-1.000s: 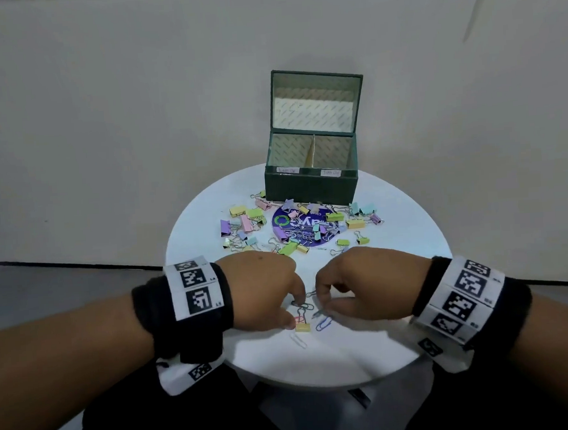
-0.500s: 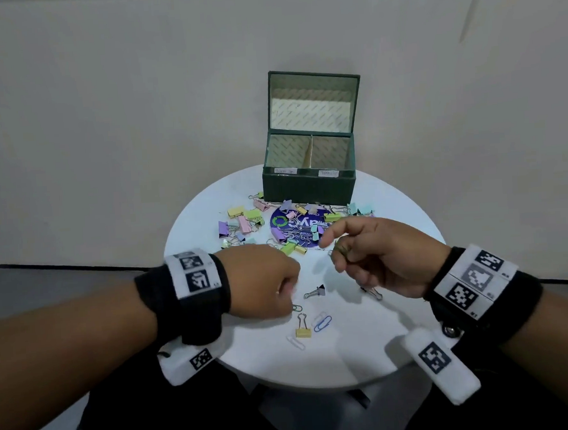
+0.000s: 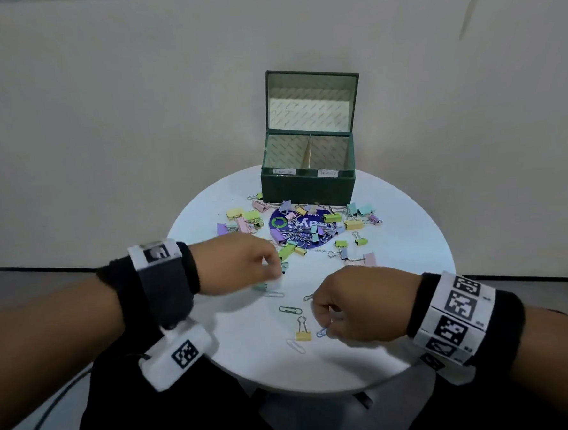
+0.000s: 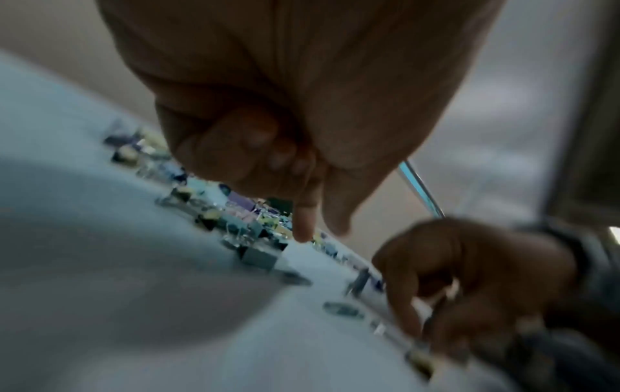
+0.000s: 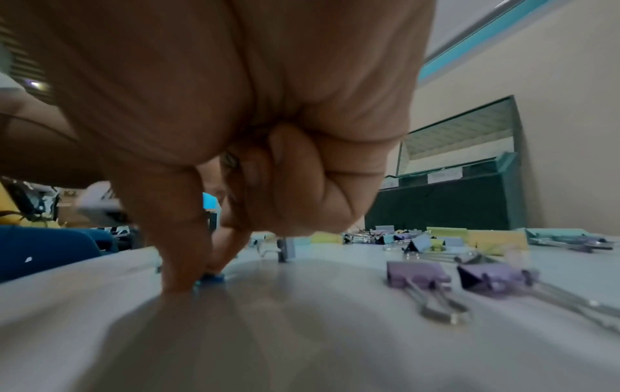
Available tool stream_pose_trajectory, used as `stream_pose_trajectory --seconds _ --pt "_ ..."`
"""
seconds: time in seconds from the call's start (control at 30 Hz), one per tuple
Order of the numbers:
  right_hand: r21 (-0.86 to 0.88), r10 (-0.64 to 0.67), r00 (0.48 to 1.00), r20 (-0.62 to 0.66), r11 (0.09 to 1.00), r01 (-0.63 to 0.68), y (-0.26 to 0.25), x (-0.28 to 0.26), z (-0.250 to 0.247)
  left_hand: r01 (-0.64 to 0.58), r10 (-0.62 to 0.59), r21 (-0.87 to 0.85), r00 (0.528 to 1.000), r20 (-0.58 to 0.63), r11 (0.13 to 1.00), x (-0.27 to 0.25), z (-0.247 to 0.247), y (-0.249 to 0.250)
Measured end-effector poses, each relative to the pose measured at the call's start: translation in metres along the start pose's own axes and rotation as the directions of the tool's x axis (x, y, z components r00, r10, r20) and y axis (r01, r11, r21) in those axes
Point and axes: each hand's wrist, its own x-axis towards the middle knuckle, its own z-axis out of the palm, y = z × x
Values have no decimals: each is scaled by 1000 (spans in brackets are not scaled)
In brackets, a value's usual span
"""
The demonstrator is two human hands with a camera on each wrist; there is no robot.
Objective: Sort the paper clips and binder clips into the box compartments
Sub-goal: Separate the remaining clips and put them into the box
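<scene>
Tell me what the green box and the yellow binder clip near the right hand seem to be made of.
Green box: probably covered cardboard, matte outside, with a patterned paper lining and paper labels. Yellow binder clip: likely painted metal, with a pastel matte body and shiny bare wire handles.

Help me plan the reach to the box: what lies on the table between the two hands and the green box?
In the head view, the pile of pastel binder clips and a round purple sticker lie between the left hand, right hand and the green box.
</scene>
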Motion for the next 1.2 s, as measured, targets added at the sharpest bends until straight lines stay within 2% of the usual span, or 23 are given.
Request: stream_pose_trajectory --seconds 0.03,0.07,0.17,0.23,0.3,0.4,0.47,0.57,0.67,0.77,0.87,0.93,1.07,1.1,1.13,1.2 --pt "-11 0 1000 5 1000 0 1 1 1 -57 58 206 998 1 977 -3 4 4" --pt "-24 -6 1000 4 1000 6 1 1 2 -96 95 385 995 19 918 -5 9 6" --pt "-124 -49 999 -4 991 49 1 1 5 -200 194 666 977 85 719 -6 16 16" --pt "-162 -83 997 3 983 82 1 1 3 -267 244 704 960 136 658 -3 16 20" --pt "-112 -94 995 -14 989 92 6 3 -9 -315 298 701 942 151 640 -1 17 20" --pt "-26 -62 983 -171 998 58 27 13 -45 -312 312 700 941 132 643 3 21 15" --pt "-13 26 967 -254 999 -31 48 25 -74 -293 305 685 946 108 667 7 25 13" --pt "25 159 931 -330 987 -160 77 50 -111 -253 287 588 957 37 769 13 20 11" --pt "18 226 862 -453 969 -245 99 80 -135 -232 278 403 959 -56 885 23 2 10" --pt "3 270 819 -506 950 -312 110 104 -149 -157 192 190 964 -185 969 43 -19 13" --pt "19 288 838 -464 949 -316 117 112 -150 -105 104 12 946 -308 994 68 -40 21" --pt "86 292 822 -489 954 -288 121 106 -149 -70 52 -38 937 -346 997 88 -55 27" --pt "180 268 689 -674 963 -199 134 82 -132 -33 11 -55 932 -361 998 130 -75 43" --pt "198 273 689 -672 962 -188 135 73 -123 -24 5 -49 930 -368 998 140 -78 48" --pt "204 277 714 -643 961 -189 134 65 -114 -18 0 -44 926 -378 999 150 -81 54" --pt "174 277 799 -535 961 -216 131 50 -94 -16 -9 -59 916 -401 998 166 -86 64"
